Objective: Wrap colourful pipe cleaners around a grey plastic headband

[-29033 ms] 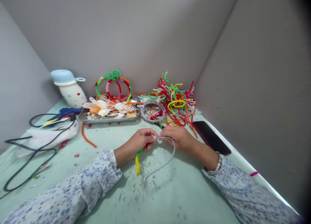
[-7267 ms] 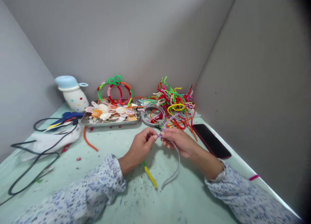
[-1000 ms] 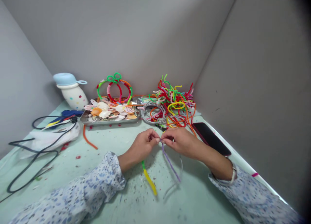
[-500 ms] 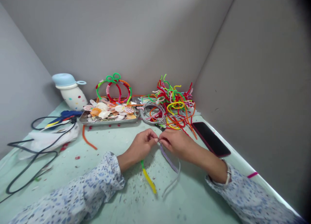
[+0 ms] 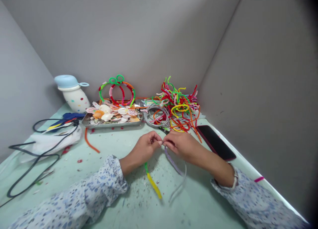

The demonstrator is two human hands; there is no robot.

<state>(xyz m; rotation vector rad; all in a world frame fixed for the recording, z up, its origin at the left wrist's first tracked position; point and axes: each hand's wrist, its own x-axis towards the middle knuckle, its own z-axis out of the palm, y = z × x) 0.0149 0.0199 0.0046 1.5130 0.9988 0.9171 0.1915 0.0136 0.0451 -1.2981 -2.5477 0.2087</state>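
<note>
My left hand (image 5: 147,147) and my right hand (image 5: 182,146) meet fingertip to fingertip above the table, both pinched closed. From under the left hand hangs a fuzzy strip, green at the top and yellow (image 5: 154,186) lower down, like a pipe cleaner. A lavender pipe cleaner (image 5: 173,161) droops from the right fingertips. Beside it, a thin grey wire (image 5: 181,182) curves down from below the right hand, its loose end near the yellow tip. The exact spot where the fingertips pinch is too small to make out.
Behind the hands stand a metal tray (image 5: 111,125) of shells, a coil of grey wire (image 5: 149,122) and a heap of colourful pipe cleaners (image 5: 177,99). A phone (image 5: 216,143) lies right; a bottle (image 5: 76,99), black cable (image 5: 29,166) and plastic bag (image 5: 53,143) are left.
The hanging yellow strip and the wire's loose end have swung slightly to the right. Both hands keep their pinch in nearly the same place.
</note>
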